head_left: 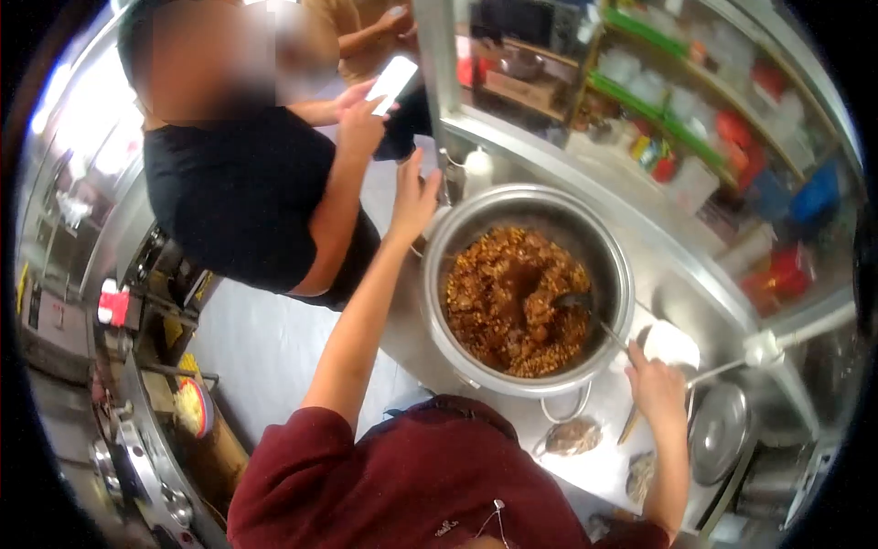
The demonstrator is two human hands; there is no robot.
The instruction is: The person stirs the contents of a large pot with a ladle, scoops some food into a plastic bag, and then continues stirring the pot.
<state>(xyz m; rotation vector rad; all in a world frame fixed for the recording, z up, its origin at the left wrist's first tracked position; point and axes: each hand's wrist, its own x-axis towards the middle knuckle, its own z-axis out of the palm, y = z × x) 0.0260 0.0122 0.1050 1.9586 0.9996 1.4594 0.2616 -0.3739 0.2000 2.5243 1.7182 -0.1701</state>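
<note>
A large round steel pot (439,316) stands on the metal counter in front of me. Brown stew (512,265) with chunks and yellow kernels or beans fills its lower part. My right hand (656,386) is wrapped round the handle of a ladle (615,336) at the pot's right rim. The ladle's dark bowl rests in the stew, partly sunk. My left hand (416,201) is raised beside the pot's upper left rim, fingers apart and holding nothing. Near that hand stands a white bottle (477,165) behind the pot.
A person in a black shirt (238,197) stands close on my left with a phone (393,84); another person stands beyond. Right of the pot are a white bowl (672,345), a round metal lid (720,432) and a plastic bag (573,437). Shelves (677,119) lie behind glass.
</note>
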